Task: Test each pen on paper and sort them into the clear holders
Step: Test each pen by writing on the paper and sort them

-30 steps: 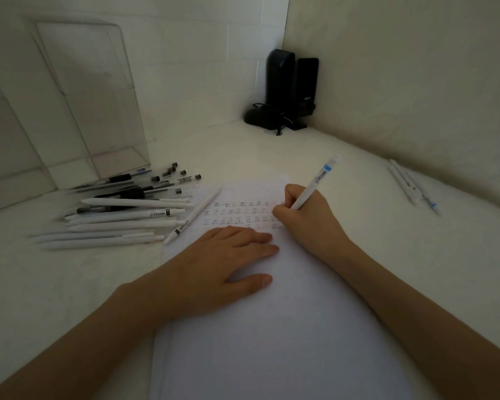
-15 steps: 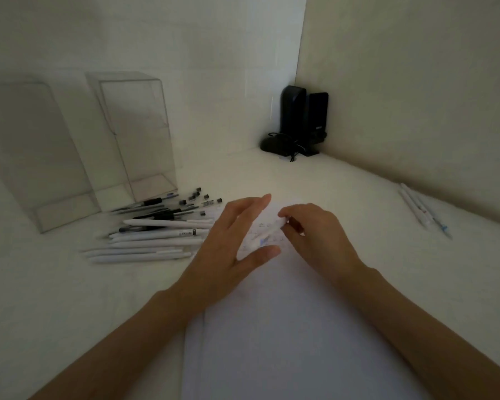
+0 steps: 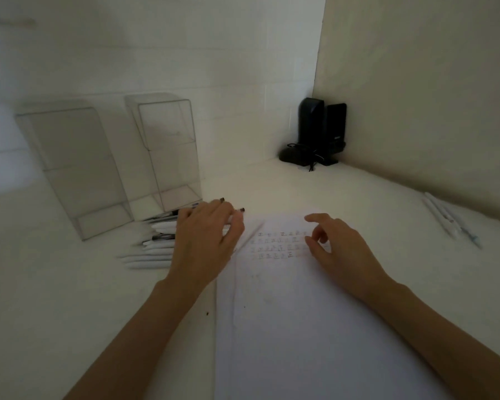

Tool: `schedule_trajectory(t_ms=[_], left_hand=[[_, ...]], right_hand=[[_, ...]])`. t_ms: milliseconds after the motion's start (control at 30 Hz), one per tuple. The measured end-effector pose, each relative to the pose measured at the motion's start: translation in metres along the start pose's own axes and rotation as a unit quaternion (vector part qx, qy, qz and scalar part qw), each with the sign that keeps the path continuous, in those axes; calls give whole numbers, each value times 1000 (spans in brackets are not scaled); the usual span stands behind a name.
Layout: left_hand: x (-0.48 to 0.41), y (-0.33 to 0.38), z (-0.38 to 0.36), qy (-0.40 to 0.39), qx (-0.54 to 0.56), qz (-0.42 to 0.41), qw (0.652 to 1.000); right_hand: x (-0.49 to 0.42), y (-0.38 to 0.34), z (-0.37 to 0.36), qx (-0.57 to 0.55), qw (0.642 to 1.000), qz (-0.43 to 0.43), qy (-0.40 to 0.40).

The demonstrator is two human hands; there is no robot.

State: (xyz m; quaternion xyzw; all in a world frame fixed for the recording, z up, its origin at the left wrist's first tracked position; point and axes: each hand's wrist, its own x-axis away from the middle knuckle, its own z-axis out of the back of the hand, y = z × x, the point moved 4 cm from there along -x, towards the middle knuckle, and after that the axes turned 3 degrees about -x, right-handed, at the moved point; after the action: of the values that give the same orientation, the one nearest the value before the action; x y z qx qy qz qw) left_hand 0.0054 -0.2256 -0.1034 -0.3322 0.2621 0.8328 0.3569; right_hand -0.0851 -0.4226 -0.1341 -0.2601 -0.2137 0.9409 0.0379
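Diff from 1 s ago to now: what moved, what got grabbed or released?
The right hand has let go of the pen it was writing with and hovers empty over the paper. The left hand left the paper and moved left onto the pen pile; whether it holds a pen is unclear. Unmoved: paper, clear holders, pens at right, speakers.

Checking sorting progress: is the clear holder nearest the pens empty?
Empty: the clear holder shows nothing inside; the pens lie outside, in front of it.
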Motion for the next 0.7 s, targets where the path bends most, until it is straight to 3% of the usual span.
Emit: schedule_trajectory(t_ms=[133, 433, 567, 700], left_hand=[[2, -17, -16, -43, -73, 3, 996], [12, -11, -42, -131, -53, -39, 989], [8, 25, -50, -165, -61, -100, 979], [-8, 81, -64, -193, 17, -151, 969]], right_hand=[[1, 3, 0, -14, 1000, -6, -6], [0, 17, 4, -22, 999, -47, -11], [1, 28, 18, -15, 998, -53, -8], [7, 64, 55, 51, 995, -81, 34]])
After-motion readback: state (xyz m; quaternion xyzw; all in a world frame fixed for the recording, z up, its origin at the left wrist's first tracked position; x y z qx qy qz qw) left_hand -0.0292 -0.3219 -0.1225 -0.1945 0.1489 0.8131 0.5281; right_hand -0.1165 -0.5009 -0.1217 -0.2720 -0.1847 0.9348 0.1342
